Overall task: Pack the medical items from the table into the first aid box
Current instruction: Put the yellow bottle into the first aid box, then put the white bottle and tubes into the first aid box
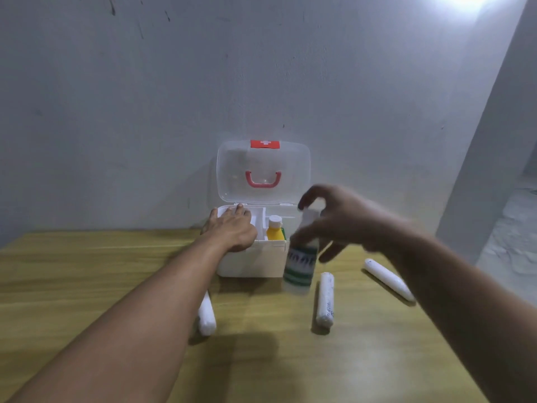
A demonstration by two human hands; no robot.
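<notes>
A: Where's the clear bottle (300, 258) right now?

B: In the air, just in front of the first aid box (255, 257), at about 4 o'clock from the box's open top. The right hand (340, 222) has it by the neck, fingers (305, 199) curled around the white cap end, body hanging down with its green-banded label blurred.

A: And the other hand?

B: The left hand (232, 228) lies flat on the white tray in the box's left half, fingers pressed together and resting on the rim. I'd judge it's steadying the box.

A: So how do I land the bottle well?

B: Lift it over the front wall first, then lower it upright into the right compartment, beside the yellow bottle (274, 228) already standing there. That space looks tight, so go straight down rather than swinging in; a sideways bump could knock the yellow one over.

A: The lid (263, 173)?

B: It stands open at 12 o'clock, leaning toward the wall, so it's out of the way. Keep the left hand pressing until the bottle settles.

A: What's left after?

B: Three white rolls on the table (87, 271): one (207, 315) at 7 o'clock from the box, one (325, 299) at 5, one (389, 279) at 4.
</notes>
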